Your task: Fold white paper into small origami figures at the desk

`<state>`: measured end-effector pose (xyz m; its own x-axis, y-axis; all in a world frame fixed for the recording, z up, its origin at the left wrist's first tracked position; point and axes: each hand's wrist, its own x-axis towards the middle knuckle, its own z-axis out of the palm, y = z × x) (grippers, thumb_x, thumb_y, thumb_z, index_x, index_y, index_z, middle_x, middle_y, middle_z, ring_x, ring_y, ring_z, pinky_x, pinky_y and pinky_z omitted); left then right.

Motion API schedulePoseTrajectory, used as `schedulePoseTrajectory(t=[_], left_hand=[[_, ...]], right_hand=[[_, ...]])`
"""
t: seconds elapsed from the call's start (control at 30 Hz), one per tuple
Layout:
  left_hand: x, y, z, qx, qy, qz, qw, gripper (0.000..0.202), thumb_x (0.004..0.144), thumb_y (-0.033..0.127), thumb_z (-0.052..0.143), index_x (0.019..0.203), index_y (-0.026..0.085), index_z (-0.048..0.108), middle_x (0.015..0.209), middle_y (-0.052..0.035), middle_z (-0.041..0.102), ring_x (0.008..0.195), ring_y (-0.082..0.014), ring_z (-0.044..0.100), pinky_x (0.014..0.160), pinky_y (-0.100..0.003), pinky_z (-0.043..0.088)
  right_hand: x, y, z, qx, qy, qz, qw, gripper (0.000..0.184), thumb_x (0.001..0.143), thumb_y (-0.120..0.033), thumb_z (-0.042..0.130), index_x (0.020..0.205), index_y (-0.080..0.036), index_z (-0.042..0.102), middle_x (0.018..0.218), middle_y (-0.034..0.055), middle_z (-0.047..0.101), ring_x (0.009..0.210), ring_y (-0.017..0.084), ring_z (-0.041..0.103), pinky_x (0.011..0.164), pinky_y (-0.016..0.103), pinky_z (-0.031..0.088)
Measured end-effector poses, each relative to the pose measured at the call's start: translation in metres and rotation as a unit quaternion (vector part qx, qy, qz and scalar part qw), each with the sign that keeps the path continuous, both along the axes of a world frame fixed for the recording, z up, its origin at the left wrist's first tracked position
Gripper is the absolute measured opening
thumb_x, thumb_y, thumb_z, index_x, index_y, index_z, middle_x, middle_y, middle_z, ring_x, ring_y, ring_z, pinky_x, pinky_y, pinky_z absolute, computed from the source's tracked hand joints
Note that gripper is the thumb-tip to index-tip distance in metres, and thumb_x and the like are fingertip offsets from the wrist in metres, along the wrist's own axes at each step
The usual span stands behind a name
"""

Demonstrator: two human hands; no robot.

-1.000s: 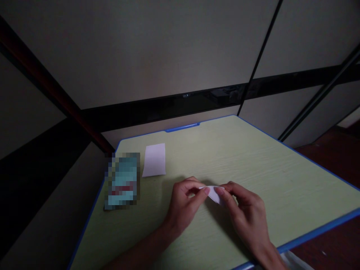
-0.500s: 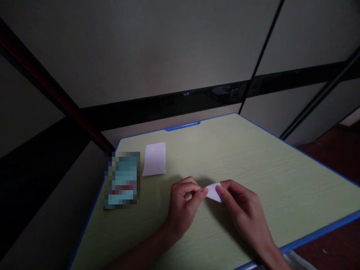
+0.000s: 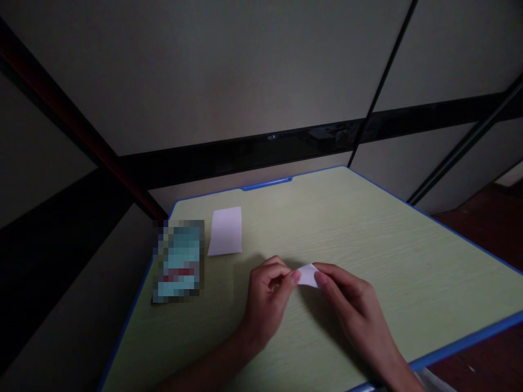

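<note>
A small piece of white paper (image 3: 307,276), looking folded, is stretched between my two hands over the near part of the table. My left hand (image 3: 267,296) pinches its left end between thumb and fingers. At the other end, my right hand (image 3: 353,299) grips the paper with the thumb on top and the fingers behind. My fingertips cover both ends of the piece, so its full shape is hidden. Beyond my left hand lies a flat white stack or sheet of paper (image 3: 225,231), untouched.
The pale table (image 3: 408,261) has a blue rim, with a blue strip (image 3: 267,184) at its far edge. A blurred-out teal item (image 3: 178,261) lies at the left side. Wardrobe-like panels (image 3: 245,71) with a dark band stand right behind the table.
The paper between my hands has turned and its visible shape has altered, its lower corner no longer pointing down as far. My right fingers have shifted slightly; both hands still hold it.
</note>
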<state>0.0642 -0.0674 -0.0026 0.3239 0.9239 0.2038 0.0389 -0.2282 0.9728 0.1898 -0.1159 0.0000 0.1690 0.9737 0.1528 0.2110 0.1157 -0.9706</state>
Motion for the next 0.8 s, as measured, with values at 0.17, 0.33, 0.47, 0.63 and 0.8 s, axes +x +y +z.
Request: schedulePoseTrajectory(t=[0.17,0.33,0.47,0.63,0.8], left_hand=[[-0.0031,0.0058,0.0,-0.068,-0.017,-0.044,0.997,0.031,0.071,0.025,0.051,0.043,0.016,0.04,0.052,0.0037,0.033,0.05,-0.0092,0.034,0.048,-0.023,0.026],[-0.0017,0.0068,0.0017,-0.134,-0.018,-0.147,0.98,0.027,0.065,0.031,0.057,0.048,0.015,0.044,0.055,0.0032,0.036,0.053,-0.0092,0.033,0.049,-0.022,0.025],[-0.0004,0.0073,0.0014,-0.158,-0.034,-0.176,0.971,0.027,0.065,0.033,0.056,0.047,0.015,0.045,0.054,0.0026,0.038,0.054,-0.0101,0.034,0.052,-0.023,0.026],[-0.0009,0.0054,-0.0004,-0.149,-0.041,-0.166,0.974,0.027,0.064,0.031,0.057,0.045,0.015,0.045,0.054,0.0024,0.035,0.055,-0.011,0.036,0.054,-0.025,0.027],[0.0007,0.0049,-0.0029,-0.11,-0.015,-0.175,0.978,0.039,0.066,0.034,0.059,0.041,0.017,0.034,0.049,0.0045,0.029,0.049,-0.0088,0.029,0.049,-0.024,0.022]], right_hand=[[0.0025,-0.003,-0.0013,-0.001,0.093,0.013,0.996,0.014,0.083,-0.026,0.047,0.094,-0.023,0.053,0.057,-0.0056,0.036,0.051,0.011,0.036,0.046,0.021,0.028],[0.0028,-0.006,-0.0007,-0.062,0.197,0.142,0.968,0.013,0.082,-0.03,0.048,0.092,-0.024,0.044,0.058,-0.0069,0.031,0.053,0.011,0.031,0.049,0.022,0.026],[-0.0013,-0.0074,0.0012,-0.045,0.188,0.16,0.968,0.007,0.085,-0.031,0.044,0.087,-0.024,0.042,0.061,-0.0064,0.035,0.055,0.011,0.032,0.052,0.021,0.028],[-0.0041,-0.0074,0.003,-0.011,0.142,0.155,0.978,0.006,0.085,-0.028,0.043,0.082,-0.023,0.044,0.071,-0.0038,0.04,0.065,0.012,0.037,0.058,0.021,0.031],[-0.0011,-0.0056,0.0028,-0.017,0.205,0.137,0.969,0.007,0.083,-0.027,0.048,0.08,-0.023,0.043,0.063,-0.0054,0.04,0.058,0.011,0.034,0.052,0.021,0.029]])
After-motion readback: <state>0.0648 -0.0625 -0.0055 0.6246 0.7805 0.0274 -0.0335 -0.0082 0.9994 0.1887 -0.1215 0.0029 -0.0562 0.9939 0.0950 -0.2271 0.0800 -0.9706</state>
